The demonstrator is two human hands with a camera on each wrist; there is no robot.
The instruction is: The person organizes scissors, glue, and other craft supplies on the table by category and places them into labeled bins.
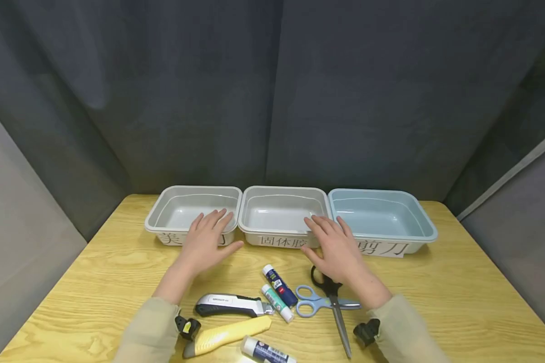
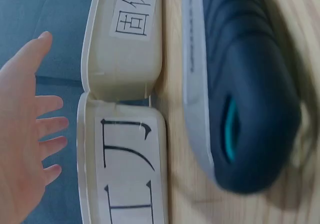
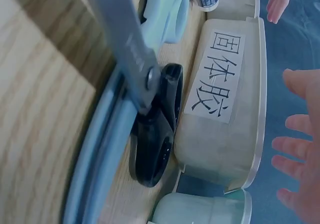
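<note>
My left hand [image 1: 205, 243] hovers with its fingers straight, in front of the left grey bin [image 1: 163, 227]. My right hand [image 1: 337, 250] is held out the same way, overlapping the corners of the middle bin [image 1: 254, 233] and the light blue bin [image 1: 420, 234]. Neither holds anything. Under the right wrist, black-handled scissors [image 1: 338, 317] lie across light blue scissors [image 1: 310, 302]. A navy glue stick [image 1: 280, 286] and a green glue stick [image 1: 276, 301] lie between the arms. By the left wrist are a grey-black utility knife [image 1: 231, 305] and a yellow utility knife [image 1: 229, 335].
Another glue stick [image 1: 265, 350] lies at the near edge of the view. The bins stand side by side along the back of the wooden table [image 1: 472, 297], with paper labels on their fronts. Dark curtains [image 1: 272, 101] hang behind them.
</note>
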